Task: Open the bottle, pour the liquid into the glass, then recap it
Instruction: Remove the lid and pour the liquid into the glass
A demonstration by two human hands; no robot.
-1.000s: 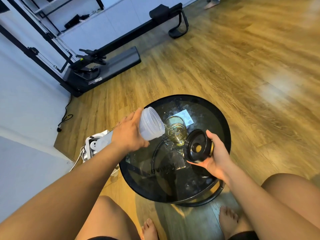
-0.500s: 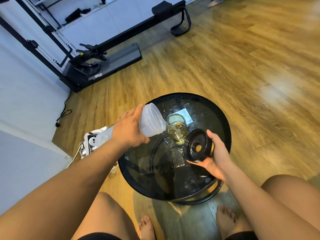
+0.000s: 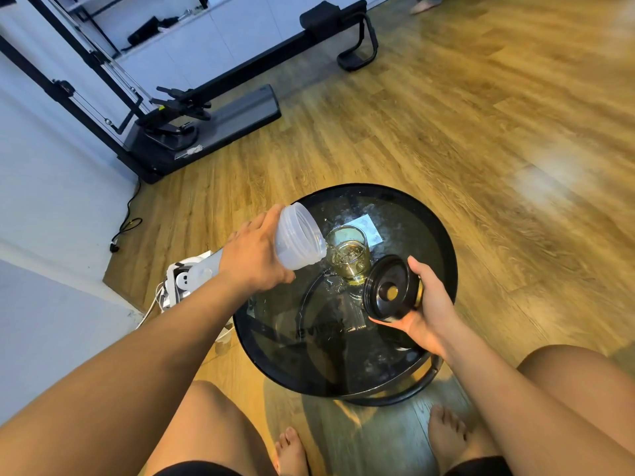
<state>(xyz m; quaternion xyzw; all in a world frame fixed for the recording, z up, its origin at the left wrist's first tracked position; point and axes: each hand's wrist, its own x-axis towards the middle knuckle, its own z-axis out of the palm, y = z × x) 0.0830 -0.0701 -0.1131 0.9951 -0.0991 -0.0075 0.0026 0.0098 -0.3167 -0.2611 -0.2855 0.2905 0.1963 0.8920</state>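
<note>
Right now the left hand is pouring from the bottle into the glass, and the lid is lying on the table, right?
Not quite. The lid isn't lying on the table; the right hand holds it up above the tabletop, as the head view shows. The rest is right: the left hand tips the bottle and pours into the glass.

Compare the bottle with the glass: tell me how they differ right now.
The bottle is frosted white plastic; the glass is clear. The bottle is tipped over in the left hand, while the glass stands upright on the round table. The bottle looks nearly drained; the glass holds yellowish liquid. Both are open-topped.
</note>
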